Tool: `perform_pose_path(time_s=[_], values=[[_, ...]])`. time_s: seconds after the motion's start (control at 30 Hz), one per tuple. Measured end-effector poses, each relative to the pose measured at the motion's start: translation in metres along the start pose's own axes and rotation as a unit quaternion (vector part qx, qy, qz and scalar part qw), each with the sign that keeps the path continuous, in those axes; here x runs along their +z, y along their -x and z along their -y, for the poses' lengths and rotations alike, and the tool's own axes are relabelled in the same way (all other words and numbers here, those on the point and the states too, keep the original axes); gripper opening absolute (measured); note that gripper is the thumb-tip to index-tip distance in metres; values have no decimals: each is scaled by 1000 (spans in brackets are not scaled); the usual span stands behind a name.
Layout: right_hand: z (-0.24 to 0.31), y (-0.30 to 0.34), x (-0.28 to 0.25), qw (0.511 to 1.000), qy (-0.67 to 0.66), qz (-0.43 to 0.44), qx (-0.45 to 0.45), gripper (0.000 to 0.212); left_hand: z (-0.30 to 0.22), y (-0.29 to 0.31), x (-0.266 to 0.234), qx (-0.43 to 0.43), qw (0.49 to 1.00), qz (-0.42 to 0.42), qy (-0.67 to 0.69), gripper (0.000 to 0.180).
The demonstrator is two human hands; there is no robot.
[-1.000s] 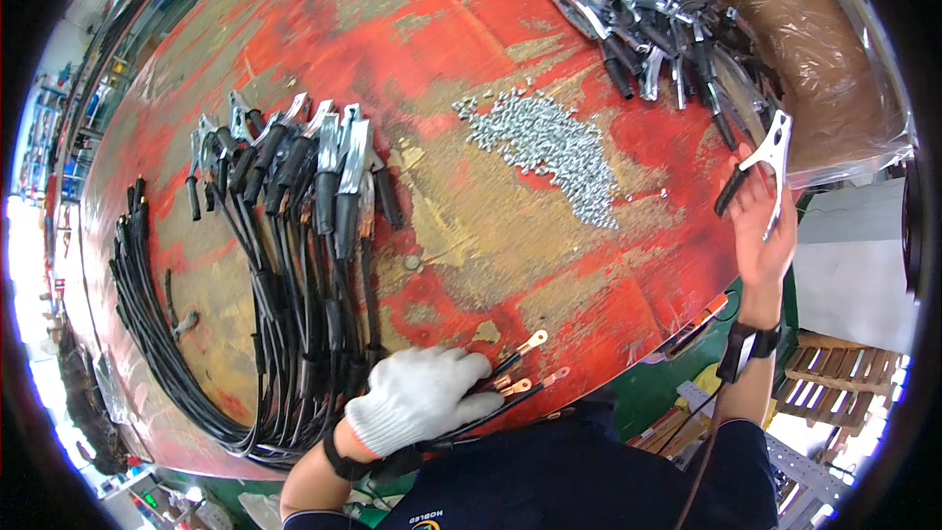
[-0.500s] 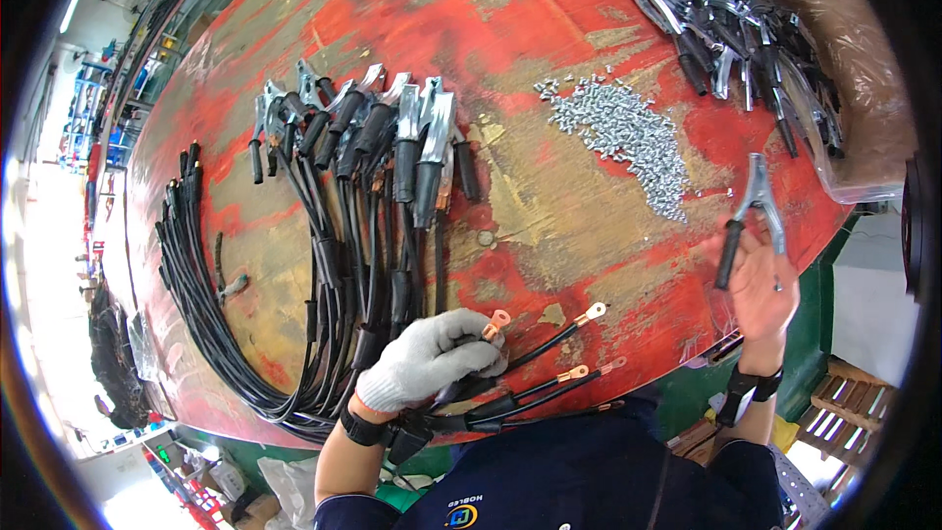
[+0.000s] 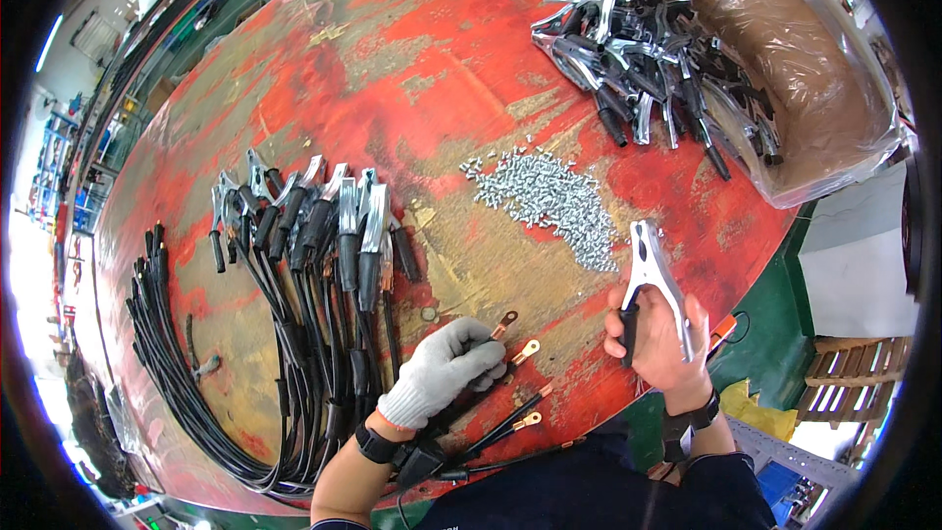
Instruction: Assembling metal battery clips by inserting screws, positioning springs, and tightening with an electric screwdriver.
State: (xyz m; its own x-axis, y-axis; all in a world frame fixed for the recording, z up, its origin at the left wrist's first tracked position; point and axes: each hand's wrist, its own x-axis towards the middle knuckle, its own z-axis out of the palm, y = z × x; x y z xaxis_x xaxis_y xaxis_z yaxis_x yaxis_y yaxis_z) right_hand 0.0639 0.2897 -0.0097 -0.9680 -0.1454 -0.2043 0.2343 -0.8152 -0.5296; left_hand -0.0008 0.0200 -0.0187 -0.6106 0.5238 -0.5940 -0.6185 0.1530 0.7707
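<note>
While the left hand's (image 3: 440,371) grip pinches a copper-tipped cable end (image 3: 506,320) over the near side of the desk (image 3: 471,270), the right hand's (image 3: 677,342) grip wraps around a metal clamp (image 3: 654,265) to its right. Judging by the clamped cables (image 3: 292,339) at left, part of the joining looks done; this pair is not yet joined, and spare cable ends (image 3: 528,420), screws (image 3: 554,198) and far-right loose clamps (image 3: 618,54) are left.

On the desk (image 3: 442,98), the cables (image 3: 294,342) lie left, the screw heap (image 3: 549,199) to their right, and the clamp pile (image 3: 643,64) behind it, against the box (image 3: 785,39) at far right.
</note>
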Motion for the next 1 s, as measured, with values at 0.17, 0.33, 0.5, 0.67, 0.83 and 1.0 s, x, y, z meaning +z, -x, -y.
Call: perform_pose_path(time_s=[0.17,0.33,0.5,0.67,0.83,1.0], values=[[-2,5,-6,999,-19,26,-9,69,-6,2,-6,-76,989,29,126,22],[-12,-4,-8,997,54,-51,-9,50,-23,13,-1,-45,998,25,36,26],[-23,-27,19,986,98,-133,13,24,-8,14,1,10,999,32,41,35],[-30,-41,30,988,79,-132,19,32,-6,22,2,115,991,-44,-47,39],[-35,-44,46,990,69,-105,58,41,0,19,4,88,987,-36,-126,46],[-45,-37,59,985,173,-24,-1,35,-7,19,9,132,970,-85,-187,43]])
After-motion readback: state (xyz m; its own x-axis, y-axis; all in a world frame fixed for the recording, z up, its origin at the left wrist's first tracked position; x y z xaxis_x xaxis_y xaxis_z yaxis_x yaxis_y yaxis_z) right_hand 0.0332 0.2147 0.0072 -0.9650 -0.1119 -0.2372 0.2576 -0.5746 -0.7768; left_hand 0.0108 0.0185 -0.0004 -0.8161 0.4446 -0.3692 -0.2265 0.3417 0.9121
